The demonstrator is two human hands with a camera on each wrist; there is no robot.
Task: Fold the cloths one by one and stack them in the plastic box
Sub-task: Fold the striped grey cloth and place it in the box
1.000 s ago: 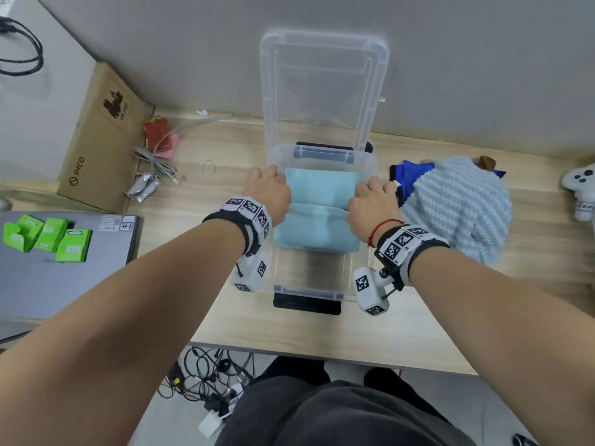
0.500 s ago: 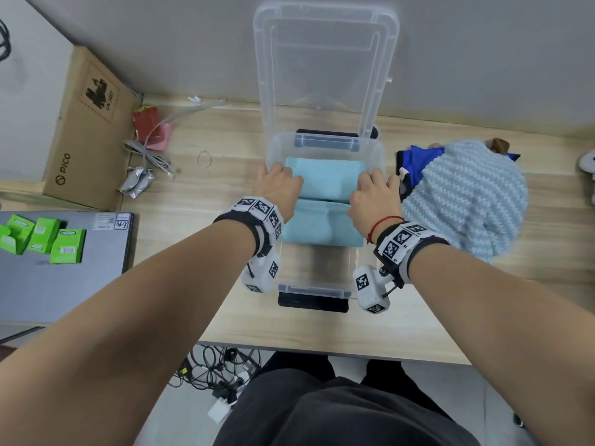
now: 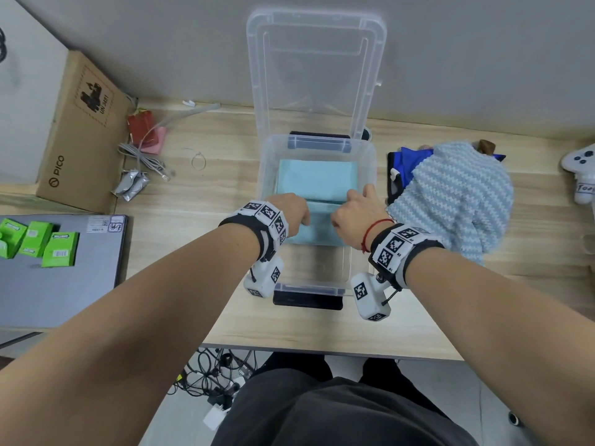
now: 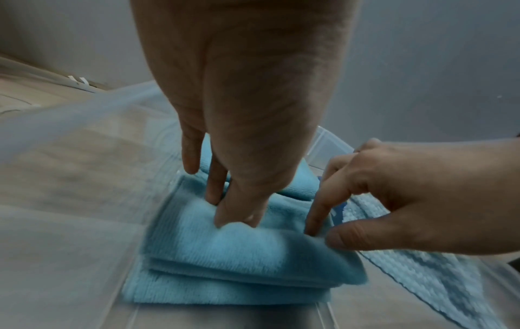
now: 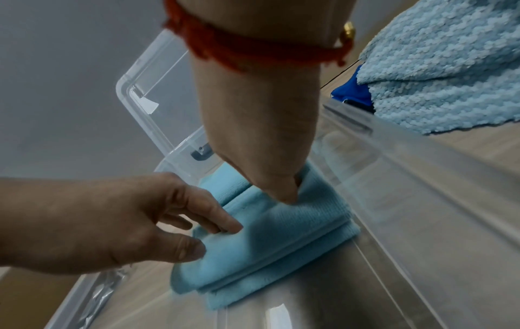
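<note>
- The folded light-blue cloth [image 4: 244, 247] lies inside the clear plastic box [image 3: 367, 162], on the box floor, its layered edges facing me. A second folded blue layer [image 3: 317, 181] sits just behind it, toward the far wall of the box.
- My left hand [image 3: 289, 209] is over the left part of the cloth. In the left wrist view its fingers [image 4: 236, 213] point straight down and press the top layer; they are extended, not wrapped round anything.
- My right hand [image 3: 357, 212] is at the right part of the cloth. Its forefinger and thumb [image 4: 340, 239] touch the top layer at its right edge; I cannot tell whether they pinch the fabric or only rest on it.
- The box stands on the wooden desk [image 3: 225, 194], its lid [image 3: 317, 62] raised upright behind it.
- Just right of the box lies a pale blue knitted cloth [image 3: 457, 194] over a dark blue item [image 3: 407, 157].
- Well to the left: a cardboard carton [image 3: 80, 133] and green packets [image 3: 35, 243].
</note>
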